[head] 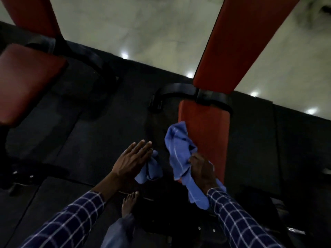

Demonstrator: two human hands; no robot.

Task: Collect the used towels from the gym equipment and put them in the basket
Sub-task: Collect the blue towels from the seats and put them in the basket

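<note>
With our right hand (201, 169) clenched on the blue towel (179, 149) and our left hand's (131, 161) fingers (141, 145) spread over another, we should bunch both off the red bench (206, 133) before seeking the basket.

The right hand (201, 169) is closed around a blue towel (179, 149) with thin pale stripes, bunched up beside the near end of a red padded bench seat (206, 133); more of the cloth hangs below the wrist against the checked sleeve (238, 221). The left hand (132, 160) is flat, fingers straight and together, with a second bunch of blue cloth (152, 169) just under its palm; whether it is the same towel cannot be told. A long red backrest pad (241, 38) slopes away above the seat. Another red bench (26, 81) stands to the left on the dark mat floor (89, 140). A bare foot (128, 203) shows between the arms.
</note>
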